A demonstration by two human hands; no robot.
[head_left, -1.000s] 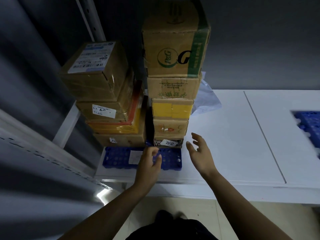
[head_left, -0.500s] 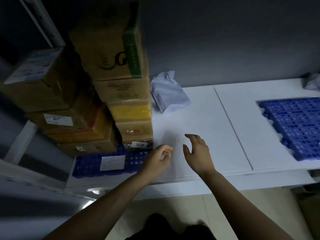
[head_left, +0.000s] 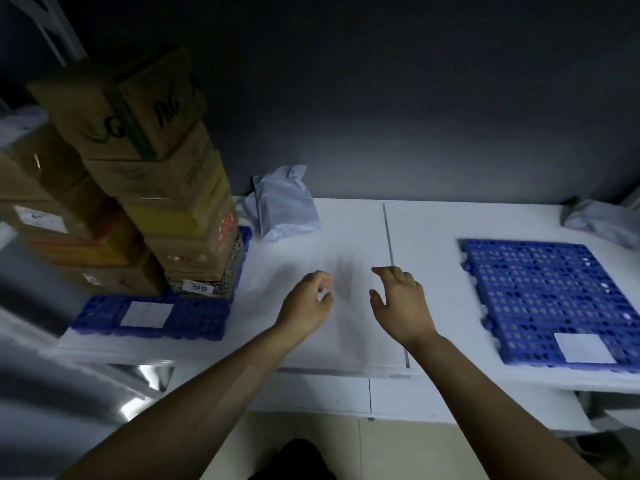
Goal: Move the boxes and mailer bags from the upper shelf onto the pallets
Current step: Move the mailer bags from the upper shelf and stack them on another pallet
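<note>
The left grip, loosely curled and empty, hovers just right of the box stack. The right grip, fingers spread, hovers farther right.

I'm in what looks like a parcel storeroom or small warehouse, though the light is dim. Taped, labelled cardboard boxes stand stacked on a blue plastic pallet. A second pallet lies on the white desk, grey mailer bags sit against the dark wall, and a metal rack upright rises at the left.
</note>
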